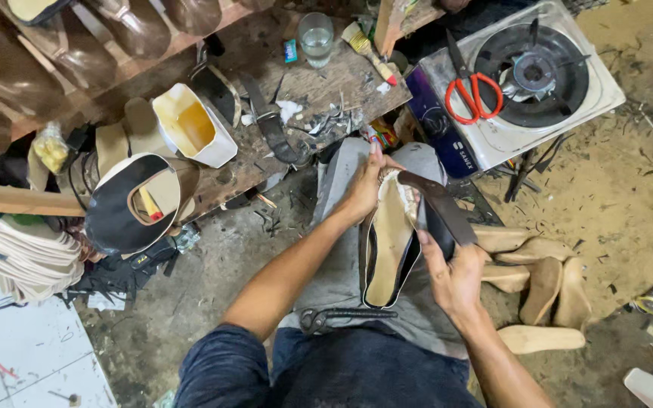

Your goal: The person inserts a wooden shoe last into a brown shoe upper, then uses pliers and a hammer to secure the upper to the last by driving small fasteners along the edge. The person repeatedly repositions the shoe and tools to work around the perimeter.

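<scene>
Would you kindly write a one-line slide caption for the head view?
Both hands, left hand and right hand, hold a tan sandal sole and its dark strap over the lap, pincers resting below.

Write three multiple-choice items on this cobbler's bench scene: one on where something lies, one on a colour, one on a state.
1. Where do the pliers lie?
A. on the stove
B. on the person's lap, below the shoe
C. in the glass

2. What colour are the handles of the scissors?
A. red
B. green
C. white

3. How is the shoe held?
A. it lies untouched on the floor
B. by one hand only
C. by both hands

Answers:
1 B: the dark pliers rest on the grey cloth over the lap.
2 A: red loops lie on the white stove.
3 C: the left hand grips the toe end, and the right hand pulls the dark strap.
</scene>
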`<action>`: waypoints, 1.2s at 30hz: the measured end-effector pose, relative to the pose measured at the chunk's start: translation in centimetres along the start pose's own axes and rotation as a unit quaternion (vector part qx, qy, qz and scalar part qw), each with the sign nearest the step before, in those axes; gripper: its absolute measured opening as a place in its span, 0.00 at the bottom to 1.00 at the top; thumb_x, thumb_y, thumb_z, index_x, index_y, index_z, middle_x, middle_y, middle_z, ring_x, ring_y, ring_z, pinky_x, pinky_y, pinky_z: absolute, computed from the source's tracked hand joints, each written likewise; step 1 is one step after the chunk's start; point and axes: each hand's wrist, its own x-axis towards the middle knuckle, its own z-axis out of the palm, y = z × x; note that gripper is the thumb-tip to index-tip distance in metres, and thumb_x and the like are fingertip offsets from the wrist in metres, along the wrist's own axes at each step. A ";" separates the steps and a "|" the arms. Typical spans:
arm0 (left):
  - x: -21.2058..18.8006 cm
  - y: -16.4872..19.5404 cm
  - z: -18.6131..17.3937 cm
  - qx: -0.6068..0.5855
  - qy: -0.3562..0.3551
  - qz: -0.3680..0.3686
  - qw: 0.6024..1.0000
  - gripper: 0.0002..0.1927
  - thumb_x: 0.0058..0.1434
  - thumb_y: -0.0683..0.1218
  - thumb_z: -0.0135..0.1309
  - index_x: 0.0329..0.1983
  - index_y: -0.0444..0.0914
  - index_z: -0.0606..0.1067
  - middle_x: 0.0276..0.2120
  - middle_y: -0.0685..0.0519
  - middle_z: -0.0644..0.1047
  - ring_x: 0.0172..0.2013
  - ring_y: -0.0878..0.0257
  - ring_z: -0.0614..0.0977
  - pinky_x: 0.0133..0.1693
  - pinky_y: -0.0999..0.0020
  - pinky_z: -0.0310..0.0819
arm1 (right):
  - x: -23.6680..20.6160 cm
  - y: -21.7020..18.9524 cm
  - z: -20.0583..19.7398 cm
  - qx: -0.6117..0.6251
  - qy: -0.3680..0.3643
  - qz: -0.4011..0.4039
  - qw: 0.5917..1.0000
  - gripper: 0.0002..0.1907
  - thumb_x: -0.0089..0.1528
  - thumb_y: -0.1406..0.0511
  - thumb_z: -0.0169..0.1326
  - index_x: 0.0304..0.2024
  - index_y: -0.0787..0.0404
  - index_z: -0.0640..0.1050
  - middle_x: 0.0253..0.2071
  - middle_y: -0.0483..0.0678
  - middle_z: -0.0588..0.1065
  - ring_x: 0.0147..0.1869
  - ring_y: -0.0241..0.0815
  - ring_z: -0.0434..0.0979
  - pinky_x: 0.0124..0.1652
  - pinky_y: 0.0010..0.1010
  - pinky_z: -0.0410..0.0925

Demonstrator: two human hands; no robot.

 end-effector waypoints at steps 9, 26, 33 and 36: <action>0.6 1.0 0.3 -0.058 -0.002 -0.079 0.995 0.43 0.73 0.70 0.24 0.41 0.32 0.79 0.32 0.48 0.81 0.33 0.61 0.83 0.42 0.66 0.79 | -1.1 1.3 -0.8 -0.001 0.034 -0.041 0.999 0.09 0.67 0.64 0.56 0.42 0.66 0.77 0.26 0.49 0.72 0.26 0.39 0.70 0.30 0.33 0.66; -9.5 15.9 2.0 0.071 -0.019 0.147 0.986 0.20 0.64 0.39 0.61 0.58 0.33 0.73 0.46 0.51 0.81 0.48 0.67 0.82 0.54 0.69 0.77 | 2.2 -11.7 -12.9 0.059 -0.074 0.020 0.995 0.11 0.64 0.64 0.57 0.43 0.63 0.73 0.23 0.42 0.72 0.24 0.32 0.73 0.25 0.26 0.66; -7.3 23.5 1.3 0.154 0.005 0.213 0.965 0.20 0.65 0.40 0.61 0.61 0.36 0.74 0.51 0.51 0.82 0.51 0.66 0.83 0.57 0.69 0.77 | 3.0 -18.1 -15.9 -0.126 -0.091 -0.101 0.983 0.19 0.61 0.64 0.59 0.54 0.64 0.75 0.24 0.45 0.74 0.23 0.36 0.75 0.25 0.28 0.69; -7.1 22.9 1.5 0.160 0.013 0.198 0.967 0.21 0.65 0.40 0.62 0.61 0.35 0.74 0.49 0.51 0.82 0.51 0.65 0.83 0.56 0.69 0.77 | 3.2 -19.7 -15.8 -0.107 -0.085 -0.138 0.981 0.17 0.64 0.63 0.57 0.53 0.64 0.75 0.27 0.44 0.74 0.26 0.34 0.76 0.27 0.28 0.69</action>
